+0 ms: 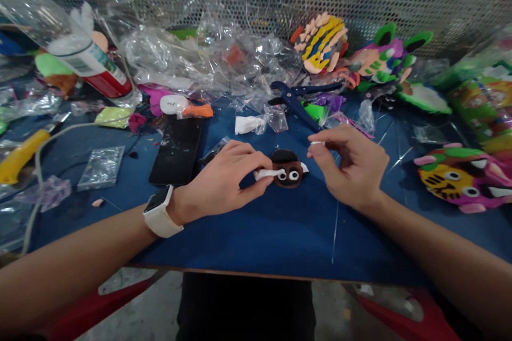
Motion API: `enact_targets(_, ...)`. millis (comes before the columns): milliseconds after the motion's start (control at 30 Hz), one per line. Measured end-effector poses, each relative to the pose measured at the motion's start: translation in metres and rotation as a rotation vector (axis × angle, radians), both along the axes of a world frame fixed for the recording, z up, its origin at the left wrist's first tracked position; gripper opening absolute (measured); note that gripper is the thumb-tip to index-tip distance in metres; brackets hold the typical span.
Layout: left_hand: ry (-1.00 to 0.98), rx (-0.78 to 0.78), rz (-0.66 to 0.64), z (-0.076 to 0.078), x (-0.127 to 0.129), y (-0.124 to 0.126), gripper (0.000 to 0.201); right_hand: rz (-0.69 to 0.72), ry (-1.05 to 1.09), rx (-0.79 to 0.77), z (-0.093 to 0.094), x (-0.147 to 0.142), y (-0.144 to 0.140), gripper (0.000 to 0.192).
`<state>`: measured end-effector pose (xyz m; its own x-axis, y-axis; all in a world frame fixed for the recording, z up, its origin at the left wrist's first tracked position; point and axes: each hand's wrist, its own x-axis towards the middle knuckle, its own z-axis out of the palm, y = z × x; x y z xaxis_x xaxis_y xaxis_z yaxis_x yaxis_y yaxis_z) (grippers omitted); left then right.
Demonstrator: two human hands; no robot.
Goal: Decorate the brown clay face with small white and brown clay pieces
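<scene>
A small brown clay face [288, 180] with black hair and two round white-and-black eyes lies flat on the blue table. My left hand [236, 173], with a watch at the wrist, pinches a strip of white clay [269, 174] whose tip reaches over the face beside one eye; whether it touches is unclear. To the right of the face, my right hand [350, 162] is raised with thumb and forefinger closed on a small bit of white clay [318, 143]. A larger lump of white clay [248, 124] in plastic wrap lies behind the face.
A black phone [176, 149] lies left of my left hand. Blue-handled pliers [298, 104] rest behind the face. Finished clay figures [460, 178] sit at right. Far left are a yellow cutter [24, 154] and a white cable [38, 170]. Crumpled plastic bags [208, 56] line the mesh back.
</scene>
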<state>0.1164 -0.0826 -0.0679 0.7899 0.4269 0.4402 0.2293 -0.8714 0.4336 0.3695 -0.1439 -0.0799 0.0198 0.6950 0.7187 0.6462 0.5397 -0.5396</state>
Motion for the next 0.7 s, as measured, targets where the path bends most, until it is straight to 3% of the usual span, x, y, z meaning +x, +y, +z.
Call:
enact_targets(167,0.001,-0.005,0.03,-0.001,0.0,0.0,0.014,0.1,-0.064,-0.013,-0.003,-0.002,0.0,0.026)
enact_targets(467,0.004,0.043,0.081,-0.002,0.0,0.002,0.012,0.132,-0.096,-0.063,0.001,-0.004,-0.006,0.016)
enact_targets(700,0.21,0.14,0.202,-0.007,0.0,0.01,0.016,0.071,-0.115,-0.146,0.001,-0.006,-0.009,0.015)
